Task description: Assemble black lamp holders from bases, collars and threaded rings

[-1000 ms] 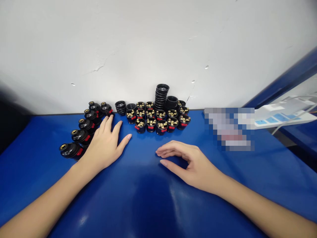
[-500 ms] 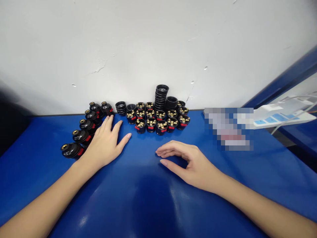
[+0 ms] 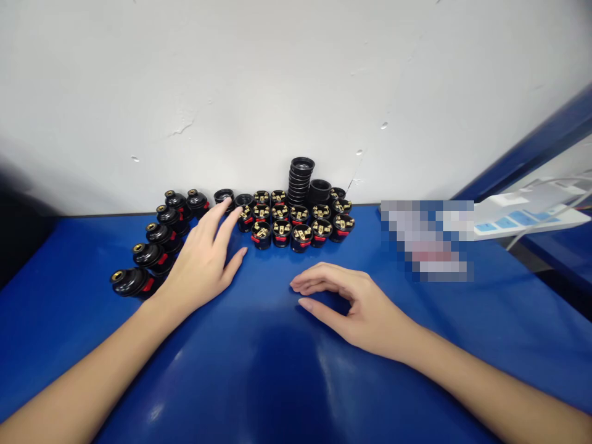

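Note:
My left hand [image 3: 201, 259] reaches over the table with fingers apart, its fingertips in front of a short stack of black threaded rings [image 3: 224, 196]; whether they touch cannot be told. Left of it runs a line of black domed lamp holders [image 3: 134, 282] with brass tops and red switches. My right hand [image 3: 345, 302] rests by the table, fingers curved and thumb apart, holding nothing. Beyond it stand several open black socket bodies [image 3: 302, 237] with brass contacts and red switches. Behind them rises a tall stack of black rings [image 3: 300, 182].
A white wall [image 3: 277, 92] closes off the back of the blue table [image 3: 277, 370]. To the right lie a blurred-out object [image 3: 430, 240] and a white power strip [image 3: 518, 222] with cables, near a blue metal frame [image 3: 522, 148].
My left hand has moved right, from beside the domed lamp holders to the short ring stack, its fingers now partly covering that stack. My right hand has stayed in place.

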Motion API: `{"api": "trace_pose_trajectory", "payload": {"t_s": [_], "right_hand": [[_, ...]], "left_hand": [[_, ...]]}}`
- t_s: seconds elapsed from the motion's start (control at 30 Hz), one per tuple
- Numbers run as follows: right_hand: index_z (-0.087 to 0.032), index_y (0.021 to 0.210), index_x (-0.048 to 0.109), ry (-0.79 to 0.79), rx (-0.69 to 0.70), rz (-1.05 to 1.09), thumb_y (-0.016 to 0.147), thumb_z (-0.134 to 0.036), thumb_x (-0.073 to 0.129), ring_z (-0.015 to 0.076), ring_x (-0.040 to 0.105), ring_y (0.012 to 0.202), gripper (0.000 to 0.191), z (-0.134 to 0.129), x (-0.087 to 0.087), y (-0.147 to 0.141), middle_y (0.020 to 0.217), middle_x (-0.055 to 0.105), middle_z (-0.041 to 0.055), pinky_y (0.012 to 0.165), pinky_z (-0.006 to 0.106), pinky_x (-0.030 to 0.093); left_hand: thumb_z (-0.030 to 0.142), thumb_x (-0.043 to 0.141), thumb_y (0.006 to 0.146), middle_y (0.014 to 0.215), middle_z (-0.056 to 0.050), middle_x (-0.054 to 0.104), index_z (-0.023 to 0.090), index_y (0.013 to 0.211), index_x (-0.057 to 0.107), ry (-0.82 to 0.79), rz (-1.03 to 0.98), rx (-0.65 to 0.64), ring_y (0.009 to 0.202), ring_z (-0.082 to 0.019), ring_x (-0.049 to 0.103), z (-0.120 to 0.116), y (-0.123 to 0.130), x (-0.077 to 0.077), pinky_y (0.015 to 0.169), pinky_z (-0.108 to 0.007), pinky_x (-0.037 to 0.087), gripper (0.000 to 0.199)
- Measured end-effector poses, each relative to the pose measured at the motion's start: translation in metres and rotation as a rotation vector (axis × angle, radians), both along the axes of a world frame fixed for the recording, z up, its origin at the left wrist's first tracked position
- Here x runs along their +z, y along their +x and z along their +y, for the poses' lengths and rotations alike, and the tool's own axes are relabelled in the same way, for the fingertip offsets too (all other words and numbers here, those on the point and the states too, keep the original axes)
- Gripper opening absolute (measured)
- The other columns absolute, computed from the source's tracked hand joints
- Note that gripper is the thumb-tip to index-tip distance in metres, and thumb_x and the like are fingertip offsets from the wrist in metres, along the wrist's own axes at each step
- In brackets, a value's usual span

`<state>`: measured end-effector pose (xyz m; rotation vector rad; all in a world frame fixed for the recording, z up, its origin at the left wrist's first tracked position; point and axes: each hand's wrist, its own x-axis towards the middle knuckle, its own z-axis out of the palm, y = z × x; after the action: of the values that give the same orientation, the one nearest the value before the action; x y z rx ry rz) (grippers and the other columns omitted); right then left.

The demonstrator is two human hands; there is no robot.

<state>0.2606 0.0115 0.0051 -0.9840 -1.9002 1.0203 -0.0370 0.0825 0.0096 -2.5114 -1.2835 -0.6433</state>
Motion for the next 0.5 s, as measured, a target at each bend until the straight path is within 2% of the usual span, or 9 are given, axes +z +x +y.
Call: {"api": "trace_pose_trajectory", "payload": {"t_s": [0.1, 0.2, 0.37, 0.5], "right_hand": [[-0.022, 0.121, 0.078, -0.006, -0.005, -0.005, 0.101, -0.018, 0.075, 0.018, 0.085, 0.103, 0.02, 0.0001, 0.0007, -0.0002, 0.116, 0.084, 0.006, 0.096, 0.03, 0.071], [-0.022, 0.12, 0.078, -0.011, -0.007, -0.005, 0.101, -0.018, 0.075, 0.0187, 0.085, 0.103, 0.02, -0.001, 0.0011, 0.0, 0.116, 0.084, 0.0061, 0.096, 0.031, 0.071], [-0.022, 0.121, 0.078, -0.012, -0.001, -0.01, 0.101, -0.019, 0.074, 0.0189, 0.086, 0.103, 0.02, -0.0019, 0.0006, 0.0004, 0.116, 0.085, 0.0063, 0.097, 0.031, 0.071], [-0.022, 0.121, 0.078, -0.014, -0.007, -0.012, 0.102, -0.019, 0.074, 0.0187, 0.085, 0.104, 0.02, -0.0006, -0.0001, 0.0001, 0.116, 0.084, 0.0062, 0.097, 0.031, 0.071]], "left_hand": [[0.027, 0.059, 0.11, 0.18, -0.026, 0.035, 0.012, 0.171, 0.035, -0.024, 0.026, -0.06, 0.167, -0.042, 0.039, 0.0008, -0.0004, -0.0006, 0.134, -0.06, 0.042, 0.067], [0.027, 0.057, 0.111, 0.179, -0.025, 0.038, 0.013, 0.17, 0.037, -0.034, 0.042, -0.064, 0.167, -0.042, 0.039, 0.0022, -0.0013, -0.0018, 0.131, -0.06, 0.045, 0.064], [0.028, 0.057, 0.112, 0.175, -0.025, 0.044, 0.012, 0.167, 0.04, -0.003, 0.065, -0.061, 0.163, -0.041, 0.046, 0.0019, -0.0017, -0.0003, 0.128, -0.059, 0.049, 0.06], [0.029, 0.058, 0.111, 0.167, -0.025, 0.055, 0.011, 0.158, 0.049, 0.045, 0.095, -0.042, 0.154, -0.041, 0.056, -0.0015, -0.002, 0.004, 0.12, -0.057, 0.055, 0.051]]}}
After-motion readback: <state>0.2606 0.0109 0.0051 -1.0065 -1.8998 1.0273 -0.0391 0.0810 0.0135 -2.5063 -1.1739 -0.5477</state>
